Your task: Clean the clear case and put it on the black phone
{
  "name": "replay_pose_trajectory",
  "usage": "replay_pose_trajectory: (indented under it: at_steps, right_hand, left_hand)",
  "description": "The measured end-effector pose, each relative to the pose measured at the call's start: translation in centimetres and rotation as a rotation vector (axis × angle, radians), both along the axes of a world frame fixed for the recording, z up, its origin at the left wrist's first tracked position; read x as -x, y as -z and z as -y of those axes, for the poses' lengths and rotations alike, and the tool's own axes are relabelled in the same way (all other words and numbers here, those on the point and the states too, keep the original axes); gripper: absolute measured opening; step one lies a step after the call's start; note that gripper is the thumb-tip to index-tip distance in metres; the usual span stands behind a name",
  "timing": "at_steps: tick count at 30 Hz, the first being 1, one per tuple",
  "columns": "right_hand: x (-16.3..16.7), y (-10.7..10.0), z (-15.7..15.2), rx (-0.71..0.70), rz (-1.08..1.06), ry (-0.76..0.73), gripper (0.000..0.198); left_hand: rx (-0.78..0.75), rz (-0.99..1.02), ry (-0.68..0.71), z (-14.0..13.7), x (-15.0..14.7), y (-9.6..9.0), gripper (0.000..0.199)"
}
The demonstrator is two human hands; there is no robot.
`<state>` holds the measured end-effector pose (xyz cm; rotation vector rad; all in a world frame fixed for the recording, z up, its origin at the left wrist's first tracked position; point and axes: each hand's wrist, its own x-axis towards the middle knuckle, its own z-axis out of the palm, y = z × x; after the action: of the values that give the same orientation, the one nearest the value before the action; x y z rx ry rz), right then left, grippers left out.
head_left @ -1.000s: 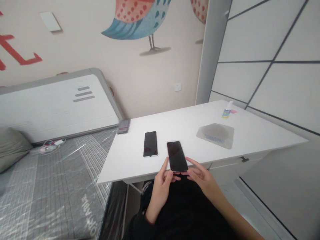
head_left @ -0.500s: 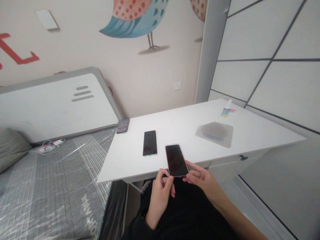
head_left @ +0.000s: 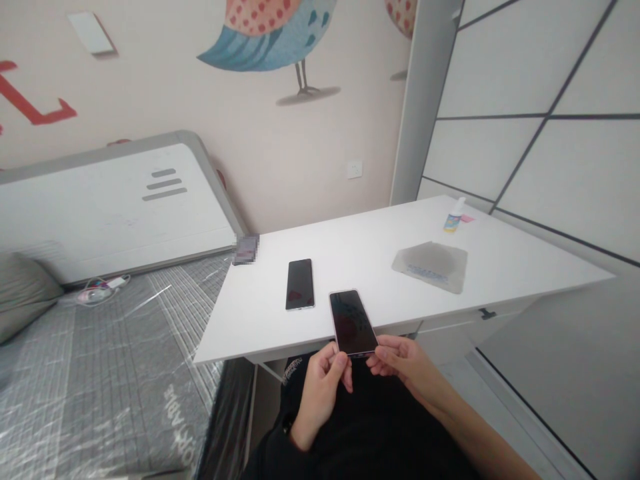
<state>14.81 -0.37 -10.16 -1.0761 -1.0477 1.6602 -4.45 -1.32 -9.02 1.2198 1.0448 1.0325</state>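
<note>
A smartphone (head_left: 353, 323) with a dark screen is held at the desk's front edge, face up, its far end over the desktop. My left hand (head_left: 323, 387) is closed on its lower left corner, thumb at the rim. My right hand (head_left: 403, 363) grips the lower right corner between thumb and fingers. To the left, a second dark smartphone (head_left: 300, 284) lies flat on the white desk (head_left: 345, 250). Right of the held phone lies a grey translucent pouch (head_left: 431, 267). The undersides of the held phone and some fingertips are hidden.
At the desk's far right stands a small white bottle (head_left: 454, 216) beside a pink slip (head_left: 468, 219). A blurred-out item (head_left: 246, 249) sits at the back left corner. Left is a plastic-covered mattress (head_left: 115, 360) with a coiled cable (head_left: 103, 291). A paneled cabinet (head_left: 575, 173) borders the right.
The held phone has tilted slightly, and its bottom edge now shows. My right fingers, earlier stretched along its side, have curled in at the lower corner. The view has shifted a little.
</note>
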Motion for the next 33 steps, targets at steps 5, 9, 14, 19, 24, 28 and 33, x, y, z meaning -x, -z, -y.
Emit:
replay_pose_trajectory:
  at_steps: [5, 9, 14, 19, 24, 28, 33]
  right_hand:
    - [0.39, -0.63, 0.06, 0.012, 0.022, -0.002, 0.058]
    - [0.55, -0.64, 0.18, 0.016, 0.042, -0.014, 0.06]
    - [0.53, -0.28, 0.2, 0.026, 0.05, -0.026, 0.064]
    - [0.48, -0.04, 0.19, 0.024, 0.043, -0.039, 0.062]
    - [0.64, -0.04, 0.24, 0.024, 0.043, -0.041, 0.064]
    - [0.82, 0.03, 0.17, 0.025, 0.04, -0.039, 0.065]
    - [0.86, 0.13, 0.15, 0.035, 0.033, -0.04, 0.066]
  left_hand:
    - [-0.007, -0.01, -0.014, 0.04, 0.03, -0.08, 0.063]
    - [-0.01, -0.021, -0.029, 0.18, 0.1, -0.07, 0.063]
    - [-0.01, -0.021, -0.043, 0.24, 0.17, 0.02, 0.063]
    - [-0.001, 0.001, -0.045, 0.17, 0.2, 0.14, 0.062]
    - [0.022, 0.038, -0.053, 0.28, 0.09, 0.39, 0.062]
    - [0.041, 0.08, -0.056, 0.29, -0.05, 0.43, 0.062]
    - [0.068, 0.133, -0.047, 0.22, -0.17, 0.28, 0.062]
